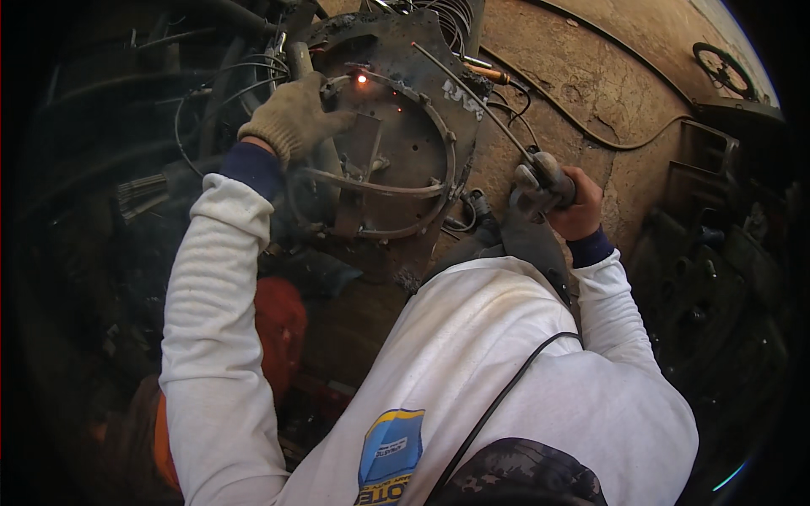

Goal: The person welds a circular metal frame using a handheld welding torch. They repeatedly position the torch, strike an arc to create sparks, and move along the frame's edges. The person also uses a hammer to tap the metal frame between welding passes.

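My left hand [291, 118], in a knitted work glove, lies over a grey pipe [299, 61] at the left of a dark steel plate [413, 145]. Its thumb and fingers are spread apart. A curved metal ring [453, 139] with a crossbar and a flat strip [364, 139] sits on the plate. Close to the gloved fingers a small spot [362, 78] glows orange-white, with faint smoke around. Right of the plate, my bare right hand [578, 207] is closed around an electrode holder [544, 181]. A long welding rod [472, 99] extends from it up and left, its tip apart from the glowing spot.
A tool with an orange handle [489, 74] lies beside the plate. Cables [591, 135] run over the brown floor. A bundle of thin rods [143, 196] is at the left. Dark metal parts [709, 261] crowd the right, below a wheel [723, 69]. Something orange-red [278, 329] stands by my left arm.
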Demonstrator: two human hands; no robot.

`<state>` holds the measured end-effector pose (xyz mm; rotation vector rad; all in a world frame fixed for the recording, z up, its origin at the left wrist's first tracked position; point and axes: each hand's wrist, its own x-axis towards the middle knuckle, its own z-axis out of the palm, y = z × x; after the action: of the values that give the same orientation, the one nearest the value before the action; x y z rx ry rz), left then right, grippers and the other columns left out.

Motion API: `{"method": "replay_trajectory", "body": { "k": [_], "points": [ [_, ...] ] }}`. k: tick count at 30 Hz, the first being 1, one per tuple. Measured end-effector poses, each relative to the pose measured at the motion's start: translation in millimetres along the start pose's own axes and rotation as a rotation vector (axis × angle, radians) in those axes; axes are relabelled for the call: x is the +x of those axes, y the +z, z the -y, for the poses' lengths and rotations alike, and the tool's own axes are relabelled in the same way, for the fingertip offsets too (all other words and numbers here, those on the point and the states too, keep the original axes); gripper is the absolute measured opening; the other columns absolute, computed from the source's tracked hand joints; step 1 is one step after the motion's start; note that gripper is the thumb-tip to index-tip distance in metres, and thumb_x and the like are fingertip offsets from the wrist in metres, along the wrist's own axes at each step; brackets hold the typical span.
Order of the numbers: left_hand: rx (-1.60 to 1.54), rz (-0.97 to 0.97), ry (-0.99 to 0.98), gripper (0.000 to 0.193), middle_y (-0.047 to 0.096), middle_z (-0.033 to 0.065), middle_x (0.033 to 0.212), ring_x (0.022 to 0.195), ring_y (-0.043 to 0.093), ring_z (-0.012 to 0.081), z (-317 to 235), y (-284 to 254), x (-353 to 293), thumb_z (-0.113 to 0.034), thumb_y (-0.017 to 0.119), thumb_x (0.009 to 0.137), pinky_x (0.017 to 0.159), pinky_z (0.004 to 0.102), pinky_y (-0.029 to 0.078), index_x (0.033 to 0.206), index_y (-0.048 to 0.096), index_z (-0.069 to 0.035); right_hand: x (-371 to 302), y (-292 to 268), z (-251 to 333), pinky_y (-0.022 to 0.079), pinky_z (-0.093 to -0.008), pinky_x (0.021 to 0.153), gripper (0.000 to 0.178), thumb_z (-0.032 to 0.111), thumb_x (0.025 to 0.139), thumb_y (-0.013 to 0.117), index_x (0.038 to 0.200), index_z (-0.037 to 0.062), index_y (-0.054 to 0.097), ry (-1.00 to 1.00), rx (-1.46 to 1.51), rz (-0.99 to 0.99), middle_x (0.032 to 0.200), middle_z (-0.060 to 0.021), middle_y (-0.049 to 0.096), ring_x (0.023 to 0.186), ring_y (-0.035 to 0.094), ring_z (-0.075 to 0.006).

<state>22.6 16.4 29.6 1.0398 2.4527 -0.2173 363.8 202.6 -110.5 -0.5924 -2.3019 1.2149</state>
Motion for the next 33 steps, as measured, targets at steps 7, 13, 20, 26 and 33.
{"method": "replay_trajectory", "body": {
  "k": [7,13,20,26,33],
  "points": [
    [-0.123,-0.079,-0.044,0.061,0.063,0.0272,0.097,0.098,0.059,0.0424,2.0,-1.3,-5.8,-0.053,0.051,0.087,0.083,0.0442,0.045,0.111,0.056,0.003,0.8,-0.4,-0.9,0.051,-0.0349,0.062,0.038,0.005,0.056,0.074,0.092,0.0052,0.061,-0.037,-0.033,0.022,0.077,-0.0134,0.064,0.070,0.065,-0.0317],
    [-0.213,-0.167,0.001,0.046,0.064,0.0236,0.095,0.093,0.059,0.0429,13.6,9.0,-1.1,-0.041,0.043,0.095,0.081,0.0429,0.046,0.107,0.060,-0.001,5.3,2.6,10.1,0.051,-0.0356,0.061,0.040,0.008,0.054,0.078,0.091,0.0058,0.062,-0.075,-0.013,0.126,0.077,-0.0124,0.064,0.069,0.065,-0.0321],
    [-0.302,-0.151,-0.151,0.055,0.063,0.0228,0.107,0.104,0.057,0.0411,8.3,7.8,-1.1,-0.050,0.039,0.096,0.090,0.0398,0.043,0.114,0.061,-0.004,8.1,6.7,15.1,0.051,-0.0372,0.061,0.041,0.010,0.054,0.079,0.091,0.0063,0.062,-0.070,-0.058,0.188,0.079,-0.0135,0.065,0.070,0.065,-0.0333],
    [-0.298,-0.168,-0.246,0.063,0.062,0.0228,0.113,0.111,0.054,0.0412,10.2,11.1,1.7,-0.058,0.037,0.094,0.094,0.0398,0.041,0.118,0.060,-0.005,13.4,12.9,17.3,0.051,-0.0381,0.061,0.039,0.010,0.056,0.078,0.090,0.0059,0.061,-0.075,-0.044,0.222,0.079,-0.0139,0.064,0.071,0.064,-0.0341],
    [-0.322,-0.148,-0.251,0.065,0.061,0.0235,0.115,0.113,0.053,0.0421,4.0,5.3,-0.5,-0.059,0.036,0.093,0.095,0.0409,0.040,0.118,0.060,-0.005,18.7,20.3,17.1,0.051,-0.0396,0.062,0.039,0.009,0.057,0.077,0.092,0.0061,0.060,-0.069,-0.060,0.214,0.079,-0.0140,0.064,0.072,0.064,-0.0347]
  ]
}}
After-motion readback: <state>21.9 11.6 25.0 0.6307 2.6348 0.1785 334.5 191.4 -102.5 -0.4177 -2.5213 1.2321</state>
